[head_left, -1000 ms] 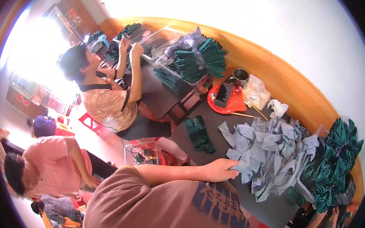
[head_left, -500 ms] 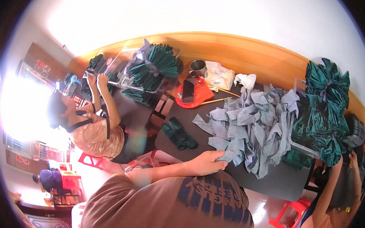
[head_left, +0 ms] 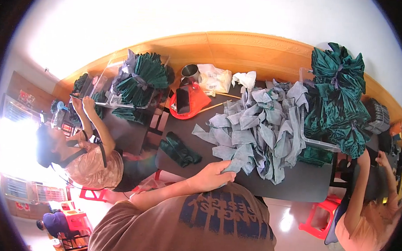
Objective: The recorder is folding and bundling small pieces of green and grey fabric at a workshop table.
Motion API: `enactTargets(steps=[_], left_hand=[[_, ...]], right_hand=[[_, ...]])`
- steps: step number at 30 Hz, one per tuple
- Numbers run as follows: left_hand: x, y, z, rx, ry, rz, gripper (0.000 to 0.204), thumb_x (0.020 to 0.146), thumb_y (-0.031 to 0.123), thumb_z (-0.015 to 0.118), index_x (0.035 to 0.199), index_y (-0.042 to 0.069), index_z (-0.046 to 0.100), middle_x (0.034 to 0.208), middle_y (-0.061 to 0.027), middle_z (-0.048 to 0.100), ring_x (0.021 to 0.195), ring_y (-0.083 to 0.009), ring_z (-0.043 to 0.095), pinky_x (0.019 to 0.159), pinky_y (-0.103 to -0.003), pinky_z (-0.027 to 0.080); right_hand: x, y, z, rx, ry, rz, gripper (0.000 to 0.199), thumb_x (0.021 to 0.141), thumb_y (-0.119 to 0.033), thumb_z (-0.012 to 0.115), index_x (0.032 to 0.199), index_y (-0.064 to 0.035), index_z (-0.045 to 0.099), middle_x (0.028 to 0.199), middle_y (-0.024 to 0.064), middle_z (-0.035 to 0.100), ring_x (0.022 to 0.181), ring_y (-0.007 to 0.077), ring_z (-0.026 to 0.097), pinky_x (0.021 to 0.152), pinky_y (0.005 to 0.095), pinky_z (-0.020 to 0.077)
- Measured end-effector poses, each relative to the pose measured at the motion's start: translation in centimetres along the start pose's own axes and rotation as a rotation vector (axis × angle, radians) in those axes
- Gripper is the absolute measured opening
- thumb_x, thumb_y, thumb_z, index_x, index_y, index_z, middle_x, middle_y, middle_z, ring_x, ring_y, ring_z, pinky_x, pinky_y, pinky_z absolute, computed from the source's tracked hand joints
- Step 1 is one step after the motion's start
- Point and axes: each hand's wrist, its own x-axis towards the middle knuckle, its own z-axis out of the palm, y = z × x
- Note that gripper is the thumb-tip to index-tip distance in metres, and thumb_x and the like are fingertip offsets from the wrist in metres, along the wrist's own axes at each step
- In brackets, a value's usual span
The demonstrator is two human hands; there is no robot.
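My left hand (head_left: 210, 176) is closed on a piece of grey cloth (head_left: 236, 162) at the near edge of the dark table, thumb on top. Just beyond it a large heap of grey cloth pieces (head_left: 259, 128) spreads across the table. The held piece lies against the heap's near side, and I cannot tell where it ends. A folded dark green velvety bundle (head_left: 179, 149) rests to the left of the hand. My right hand is not in view.
A red tray (head_left: 197, 106) carries a phone (head_left: 182, 101), with a metal cup (head_left: 190, 72) and tissues (head_left: 244, 79) behind. Clear bins piled with pleated green cloth (head_left: 339, 95) stand at both sides. Co-workers sit left (head_left: 96, 163) and right (head_left: 362, 231). A red stool (head_left: 320, 216) stands below right.
The whole view has shifted, so the table and heap appear farther left and somewhat higher. My left hand keeps its hold on the grey cloth, in nearly the same place beside the heap.
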Motion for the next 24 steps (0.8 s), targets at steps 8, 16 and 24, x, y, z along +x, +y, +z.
enactTargets(steps=[8, 16, 24], left_hand=[[-0.6, 1.1, -0.5, -0.012, 0.062, 0.054, 0.016, 0.088, 0.018, 0.051, 0.094, 0.003, 0.053, 0.077, -0.0019, 0.056, 0.070, -0.0084, 0.051, 0.065, -0.025, 0.044], [-2.0, 4.6, -2.0, -0.032, -0.009, 0.195, 0.022, 0.092, 0.012, 0.045, 0.112, 0.003, 0.047, 0.078, -0.0025, 0.056, 0.069, -0.0096, 0.052, 0.064, -0.026, 0.046], [-4.5, 3.4, -3.3, -0.039, -0.071, 0.442, 0.023, 0.090, 0.004, 0.049, 0.113, 0.002, 0.046, 0.078, -0.0049, 0.055, 0.069, -0.0133, 0.054, 0.064, -0.026, 0.046]], right_hand=[[-1.3, 0.7, -0.3, 0.007, -0.095, 0.073, 0.021, 0.083, -0.019, 0.047, 0.086, 0.0006, 0.054, 0.077, 0.0059, 0.054, 0.068, 0.0156, 0.049, 0.064, 0.0286, 0.0391], [-4.3, -0.1, -2.5, -0.024, -0.146, 0.172, 0.021, 0.082, -0.019, 0.046, 0.082, 0.0003, 0.055, 0.073, 0.0051, 0.054, 0.064, 0.0150, 0.049, 0.060, 0.0284, 0.0394], [-8.5, -5.7, -1.3, -0.046, -0.159, 0.239, 0.022, 0.082, -0.019, 0.046, 0.078, 0.0001, 0.057, 0.069, 0.0044, 0.054, 0.060, 0.0144, 0.048, 0.057, 0.0282, 0.0397]])
